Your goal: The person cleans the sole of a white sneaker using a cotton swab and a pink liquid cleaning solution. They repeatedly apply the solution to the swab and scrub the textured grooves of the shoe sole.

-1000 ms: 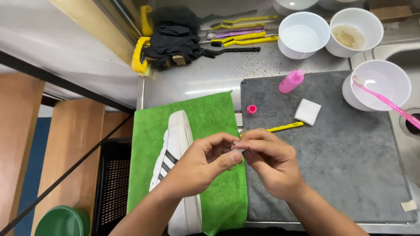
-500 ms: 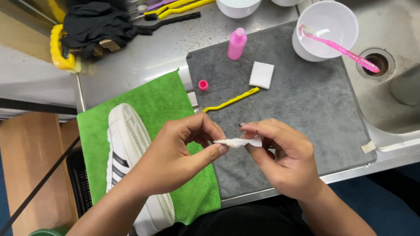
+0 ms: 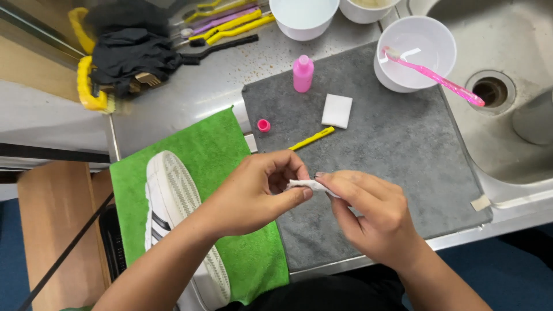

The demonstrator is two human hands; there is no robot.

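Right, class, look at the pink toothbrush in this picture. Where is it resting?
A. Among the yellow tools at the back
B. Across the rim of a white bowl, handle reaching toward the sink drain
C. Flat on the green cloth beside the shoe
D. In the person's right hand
B: the pink toothbrush lies across the white bowl, bristles over the bowl and handle end pointing at the sink drain.

The small white wad (image 3: 304, 185) now sits pinched between the left hand (image 3: 253, 193) and the right hand (image 3: 368, 216) as a flatter, stretched strip, where a second ago it was bunched tight. Both hands are lower over the grey mat (image 3: 403, 144), farther from the yellow stick (image 3: 311, 139).
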